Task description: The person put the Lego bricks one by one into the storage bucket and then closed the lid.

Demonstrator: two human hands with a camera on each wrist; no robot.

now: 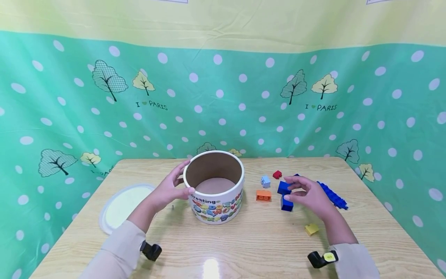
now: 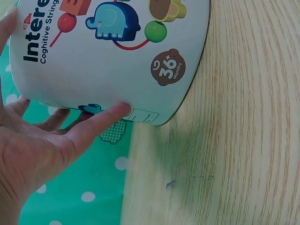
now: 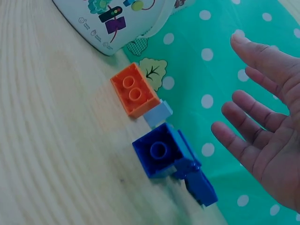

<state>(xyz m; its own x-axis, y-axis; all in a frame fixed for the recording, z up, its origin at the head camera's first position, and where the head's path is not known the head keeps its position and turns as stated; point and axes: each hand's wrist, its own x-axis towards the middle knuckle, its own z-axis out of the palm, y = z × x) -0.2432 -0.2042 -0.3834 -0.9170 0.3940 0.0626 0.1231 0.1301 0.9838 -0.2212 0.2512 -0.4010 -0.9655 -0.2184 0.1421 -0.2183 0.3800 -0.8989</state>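
Observation:
A round white tub (image 1: 216,211) with colourful printed pictures stands upright and uncovered on the table. My left hand (image 1: 168,190) holds its left side, thumb near the front rim and fingers round the outer wall. In the left wrist view, the fingers of that hand (image 2: 42,145) lie along the printed wall. My right hand (image 1: 308,193) hovers, fingers apart, by two dark blue toy bricks (image 1: 287,203). The right wrist view shows that hand (image 3: 262,112) with nothing in it, apart from the blue brick (image 3: 159,150). An orange brick (image 1: 263,195) lies between tub and blue bricks.
Behind the orange brick are a light blue brick (image 1: 265,181) and a red brick (image 1: 277,174). A long blue studded piece (image 1: 332,195) lies right of my right hand; a yellow brick (image 1: 311,229) sits nearer. The round white lid (image 1: 108,221) lies left. A patterned curtain (image 1: 223,104) hangs behind.

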